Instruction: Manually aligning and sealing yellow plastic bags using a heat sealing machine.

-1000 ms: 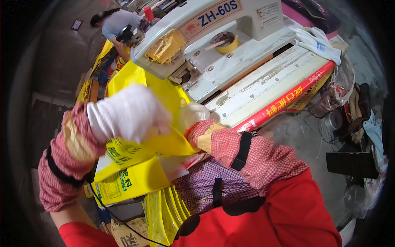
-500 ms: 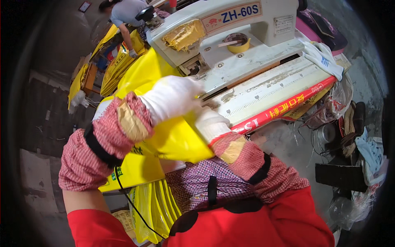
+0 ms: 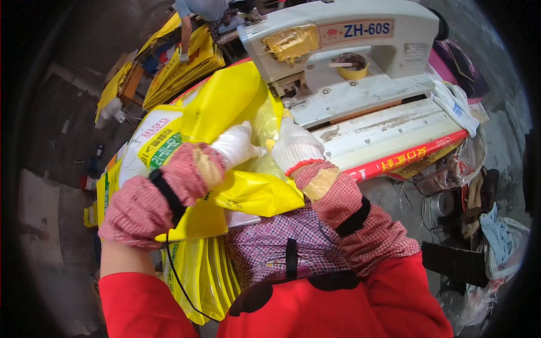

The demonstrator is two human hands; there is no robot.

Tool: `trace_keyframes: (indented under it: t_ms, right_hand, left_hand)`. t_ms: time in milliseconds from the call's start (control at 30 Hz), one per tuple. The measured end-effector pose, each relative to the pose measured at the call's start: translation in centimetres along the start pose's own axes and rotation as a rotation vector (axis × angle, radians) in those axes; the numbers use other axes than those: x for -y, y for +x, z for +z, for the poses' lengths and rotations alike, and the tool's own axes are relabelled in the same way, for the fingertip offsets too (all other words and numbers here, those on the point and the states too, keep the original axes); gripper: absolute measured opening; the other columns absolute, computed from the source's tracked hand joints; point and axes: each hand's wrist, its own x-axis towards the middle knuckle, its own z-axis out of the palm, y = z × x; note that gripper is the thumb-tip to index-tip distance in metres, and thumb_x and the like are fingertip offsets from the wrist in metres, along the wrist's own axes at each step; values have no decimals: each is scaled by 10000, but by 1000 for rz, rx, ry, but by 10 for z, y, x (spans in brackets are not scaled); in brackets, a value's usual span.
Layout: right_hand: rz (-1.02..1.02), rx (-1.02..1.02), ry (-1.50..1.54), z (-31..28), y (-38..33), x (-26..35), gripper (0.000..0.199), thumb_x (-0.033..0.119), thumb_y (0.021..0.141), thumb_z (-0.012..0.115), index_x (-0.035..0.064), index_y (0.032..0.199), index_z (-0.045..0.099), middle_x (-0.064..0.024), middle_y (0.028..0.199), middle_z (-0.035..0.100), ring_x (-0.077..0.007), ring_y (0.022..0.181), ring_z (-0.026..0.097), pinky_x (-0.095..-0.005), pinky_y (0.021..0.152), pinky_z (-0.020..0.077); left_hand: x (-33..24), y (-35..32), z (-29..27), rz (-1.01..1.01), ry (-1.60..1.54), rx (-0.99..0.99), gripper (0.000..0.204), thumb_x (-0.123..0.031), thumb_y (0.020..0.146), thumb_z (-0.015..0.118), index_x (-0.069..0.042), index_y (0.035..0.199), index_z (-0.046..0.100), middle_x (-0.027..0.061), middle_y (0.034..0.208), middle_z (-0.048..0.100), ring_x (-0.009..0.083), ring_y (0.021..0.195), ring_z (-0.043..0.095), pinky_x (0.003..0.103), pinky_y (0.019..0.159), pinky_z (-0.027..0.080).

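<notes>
A glossy yellow woven plastic bag (image 3: 228, 98) lies partly opened before me, with a clear plastic liner (image 3: 267, 127) showing in its mouth. My left hand (image 3: 236, 145), in a white glove, is at the bag's opening, its fingers curled on the edge. My right hand (image 3: 297, 143), gloved too and with yellow fingertips, pinches the bag's right edge close to the sewing head. The sewing machine (image 3: 414, 56), pale and heavy, stands just beyond the bag. Parts of the fingers are hidden by folds of plastic.
A tape roll (image 3: 354, 69) rests on the machine bed, and a white glove (image 3: 455, 107) lies at its right end. Folded yellow bags (image 3: 205, 276) hang at my lower left. A co-worker (image 3: 203, 8) stands at another bag stack (image 3: 186, 67). Clutter (image 3: 479, 214) covers the right-hand floor.
My hands have moved apart from their crossed position, the left one drawn down and left. The bag's mouth is spread wider, exposing the liner. The view has shifted, so the machine sits farther right.
</notes>
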Motion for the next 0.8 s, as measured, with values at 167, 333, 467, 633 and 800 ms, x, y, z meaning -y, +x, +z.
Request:
trace_keyframes:
  t_ms: [167,333,467,633,800]
  right_hand:
    - [12,12,-167,5,3,13,343,140,844,411,67,1173,475,-159,982,637,-327,912,624,-499,638,498]
    - [36,-9,-163,7,-2,7,353,141,847,415,71,1189,463,-176,1053,612,-334,945,611,-486,700,494]
    - [41,46,-56,-1,-15,5,399,166,860,426,39,1238,431,-216,1153,554,-359,1061,554,-474,835,456]
    - [74,34,110,6,-26,-13,547,213,799,514,58,1300,356,-219,1136,561,-383,1057,538,-443,873,424]
    - [3,-76,312,15,-26,-27,683,264,769,564,72,1365,291,-234,1131,561,-384,1043,537,-408,876,419]
  left_hand:
    - [29,20,35,-56,-229,-49,341,-210,749,673,-7,982,530,197,911,608,358,888,591,394,766,464]
    - [30,23,28,-188,-246,33,224,-128,773,589,-26,971,573,189,924,625,359,854,603,397,730,476]
    - [20,20,29,41,320,229,248,-126,778,569,-26,1003,591,196,952,627,351,871,605,392,752,483]
    - [21,7,27,224,249,-212,268,-100,719,599,13,961,587,158,979,597,338,900,583,389,794,481]
    - [-2,5,21,438,-9,-225,348,-163,762,584,22,1056,564,186,1178,513,332,1082,501,363,951,392]
